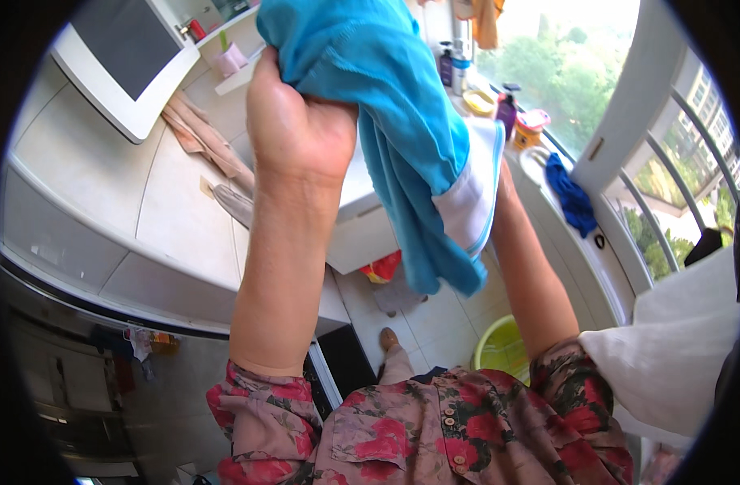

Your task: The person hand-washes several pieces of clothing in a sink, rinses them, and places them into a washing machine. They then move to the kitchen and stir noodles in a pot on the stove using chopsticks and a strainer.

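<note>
A bright blue cloth garment (382, 79) with a white, blue-edged band (467, 194) hangs raised in front of me, its top cut off by the picture's edge. My left hand (303, 124) grips its left side, the thumb up against the fabric and the fingers hidden under the folds. On the other side, my right hand is behind the white band; only the wrist and forearm show, so its grip is concealed. The garment's lower folds dangle between my forearms, over the tiled floor.
Bottles (508, 109) and a blue cloth (570, 194) lie along the windowsill at right. A yellow-green basin (503, 348) stands on the floor. White cloth (667, 345) hangs at far right. Left are a mirror (130, 45), hanging towels (209, 139) and a tiled wall.
</note>
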Action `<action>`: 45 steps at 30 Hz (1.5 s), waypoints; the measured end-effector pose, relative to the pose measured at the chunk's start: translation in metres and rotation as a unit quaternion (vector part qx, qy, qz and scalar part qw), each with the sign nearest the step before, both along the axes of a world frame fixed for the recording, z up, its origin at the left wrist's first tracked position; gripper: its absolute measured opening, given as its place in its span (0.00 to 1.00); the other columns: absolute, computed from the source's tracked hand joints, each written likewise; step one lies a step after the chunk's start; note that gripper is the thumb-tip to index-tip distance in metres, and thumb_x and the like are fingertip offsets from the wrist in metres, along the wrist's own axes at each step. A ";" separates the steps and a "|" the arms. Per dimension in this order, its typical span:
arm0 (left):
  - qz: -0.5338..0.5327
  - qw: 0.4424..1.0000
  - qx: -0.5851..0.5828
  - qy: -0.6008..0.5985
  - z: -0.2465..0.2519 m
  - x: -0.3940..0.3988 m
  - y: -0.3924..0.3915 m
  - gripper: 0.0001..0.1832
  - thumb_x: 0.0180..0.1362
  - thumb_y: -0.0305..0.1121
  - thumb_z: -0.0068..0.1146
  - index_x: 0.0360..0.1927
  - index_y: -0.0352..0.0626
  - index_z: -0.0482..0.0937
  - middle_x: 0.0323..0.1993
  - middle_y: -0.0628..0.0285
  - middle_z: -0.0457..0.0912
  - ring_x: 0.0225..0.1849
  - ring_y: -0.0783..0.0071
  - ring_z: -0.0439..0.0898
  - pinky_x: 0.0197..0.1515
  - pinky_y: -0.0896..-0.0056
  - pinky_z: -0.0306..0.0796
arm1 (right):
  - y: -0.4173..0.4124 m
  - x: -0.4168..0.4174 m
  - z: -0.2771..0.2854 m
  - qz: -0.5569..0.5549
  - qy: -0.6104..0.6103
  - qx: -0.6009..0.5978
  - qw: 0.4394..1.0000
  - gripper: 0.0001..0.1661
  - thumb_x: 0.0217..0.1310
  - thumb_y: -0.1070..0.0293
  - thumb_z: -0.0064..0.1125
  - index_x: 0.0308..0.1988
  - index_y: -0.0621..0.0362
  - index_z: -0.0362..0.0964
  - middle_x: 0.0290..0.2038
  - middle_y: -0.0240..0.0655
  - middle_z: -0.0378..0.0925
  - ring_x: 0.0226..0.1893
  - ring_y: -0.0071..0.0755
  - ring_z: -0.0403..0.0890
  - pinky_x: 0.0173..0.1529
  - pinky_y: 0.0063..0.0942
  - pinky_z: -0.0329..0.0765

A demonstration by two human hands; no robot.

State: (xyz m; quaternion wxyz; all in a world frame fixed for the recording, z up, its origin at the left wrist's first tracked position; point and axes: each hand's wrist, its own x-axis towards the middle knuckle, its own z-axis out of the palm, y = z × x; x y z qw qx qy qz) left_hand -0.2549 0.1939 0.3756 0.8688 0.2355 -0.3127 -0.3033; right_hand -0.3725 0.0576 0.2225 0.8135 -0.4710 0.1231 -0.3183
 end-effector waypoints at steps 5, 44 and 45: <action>0.046 0.986 -0.140 -0.077 0.026 0.066 -0.007 0.16 0.66 0.35 0.28 0.46 0.36 0.67 0.39 0.59 0.74 0.39 0.69 0.76 0.44 0.66 0.72 | -0.043 0.112 0.073 0.167 -0.072 -0.016 0.983 0.33 0.62 0.44 0.41 0.52 0.62 0.65 0.47 0.42 0.72 0.42 0.35 0.75 0.48 0.26 0.73; -0.193 0.582 0.661 -0.432 -0.242 0.271 -0.144 0.27 0.56 0.52 0.46 0.31 0.30 0.76 0.30 0.40 0.77 0.36 0.48 0.77 0.43 0.57 0.70 | -0.276 0.336 -0.081 0.424 0.154 -0.164 0.877 0.17 0.60 0.62 0.49 0.48 0.56 0.65 0.40 0.30 0.72 0.42 0.24 0.70 0.48 0.22 0.68; -0.198 0.597 0.678 -0.381 -0.225 0.292 -0.142 0.28 0.55 0.53 0.49 0.35 0.31 0.76 0.32 0.42 0.78 0.36 0.52 0.78 0.42 0.59 0.70 | -0.285 0.345 -0.068 0.483 0.132 -0.194 0.843 0.18 0.61 0.62 0.47 0.50 0.53 0.65 0.42 0.31 0.71 0.44 0.27 0.70 0.50 0.24 0.67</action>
